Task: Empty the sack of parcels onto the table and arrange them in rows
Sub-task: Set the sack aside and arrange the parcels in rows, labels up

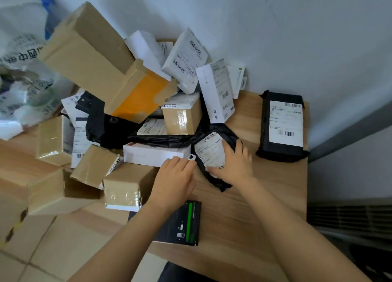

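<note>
Parcel-sorting room — labelled parcels point(184, 61) heaped on table point(244, 207).

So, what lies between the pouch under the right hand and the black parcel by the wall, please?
Only bare table separates the pouch from the parcel, as the head view shows.

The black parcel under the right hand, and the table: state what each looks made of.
Black parcel: thin glossy plastic film, by its wrinkles and sheen, with a white paper label. Table: pale wood or wood-look laminate; grain streaks show, matte.
</note>
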Action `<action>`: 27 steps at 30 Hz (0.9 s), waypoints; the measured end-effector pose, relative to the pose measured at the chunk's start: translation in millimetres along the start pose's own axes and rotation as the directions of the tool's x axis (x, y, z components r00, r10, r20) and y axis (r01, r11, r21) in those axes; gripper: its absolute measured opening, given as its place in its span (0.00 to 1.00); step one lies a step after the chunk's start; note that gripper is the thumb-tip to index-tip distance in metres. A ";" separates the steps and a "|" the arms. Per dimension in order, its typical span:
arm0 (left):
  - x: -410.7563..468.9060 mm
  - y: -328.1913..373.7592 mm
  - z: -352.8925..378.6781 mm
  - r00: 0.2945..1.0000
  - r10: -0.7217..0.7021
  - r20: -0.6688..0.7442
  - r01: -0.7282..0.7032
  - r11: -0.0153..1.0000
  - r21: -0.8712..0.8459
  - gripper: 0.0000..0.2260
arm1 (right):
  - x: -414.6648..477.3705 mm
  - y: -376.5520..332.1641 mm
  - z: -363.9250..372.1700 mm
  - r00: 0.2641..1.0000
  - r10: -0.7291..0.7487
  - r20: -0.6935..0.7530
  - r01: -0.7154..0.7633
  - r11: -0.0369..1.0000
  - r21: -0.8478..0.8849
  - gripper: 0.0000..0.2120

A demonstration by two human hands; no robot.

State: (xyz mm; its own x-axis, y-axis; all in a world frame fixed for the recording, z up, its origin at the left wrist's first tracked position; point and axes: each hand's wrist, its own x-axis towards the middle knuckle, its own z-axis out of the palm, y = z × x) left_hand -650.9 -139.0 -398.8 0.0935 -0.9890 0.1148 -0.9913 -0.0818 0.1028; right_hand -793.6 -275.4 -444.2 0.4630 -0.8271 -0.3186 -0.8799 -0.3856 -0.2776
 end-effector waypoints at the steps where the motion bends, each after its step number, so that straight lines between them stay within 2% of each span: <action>1: 0.1 -3.1 0.2 1.000 0.010 0.002 -0.010 1.000 0.005 0.09 | 0.9 -1.0 4.8 1.000 0.016 -0.011 -0.015 1.000 0.003 0.49; 6: -1.6 -5.4 2.1 0.996 0.089 0.016 -0.088 0.996 -0.019 0.11 | -32.5 0.5 15.1 0.990 0.101 -0.100 -0.094 0.993 0.074 0.43; 10: -6.5 -5.6 6.6 0.987 0.158 0.043 -0.155 0.986 -0.068 0.09 | -79.7 8.9 22.7 0.966 0.197 -0.169 -0.161 0.966 0.203 0.44; 15: -3.0 -1.4 11.6 0.973 0.227 0.041 -0.223 0.970 -0.093 0.06 | -120.9 23.4 21.1 0.916 0.312 -0.254 -0.247 0.934 0.256 0.44; 18: -0.5 5.0 14.7 0.960 0.278 0.034 -0.274 0.956 -0.106 0.05 | -138.6 32.0 18.8 0.892 0.377 -0.250 -0.313 0.913 0.261 0.44; 22: -1.5 15.9 16.9 0.950 0.311 0.026 -0.307 0.946 -0.102 0.04 | -163.0 38.4 18.8 0.868 0.402 -0.292 -0.349 0.912 0.216 0.44; 27: -9.0 27.2 16.1 0.961 0.275 0.031 -0.270 0.957 -0.102 0.07 | -185.1 50.9 21.5 0.849 0.384 -0.363 -0.316 0.919 0.234 0.44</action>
State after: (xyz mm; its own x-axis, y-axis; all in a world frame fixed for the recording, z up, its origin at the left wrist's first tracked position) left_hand -680.2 -134.3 -413.0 -0.1851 -0.9767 0.1085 -0.9650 0.2015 0.1679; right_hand -921.8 -133.2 -418.9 0.0161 -0.9987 -0.0484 -0.9305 0.0028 -0.3664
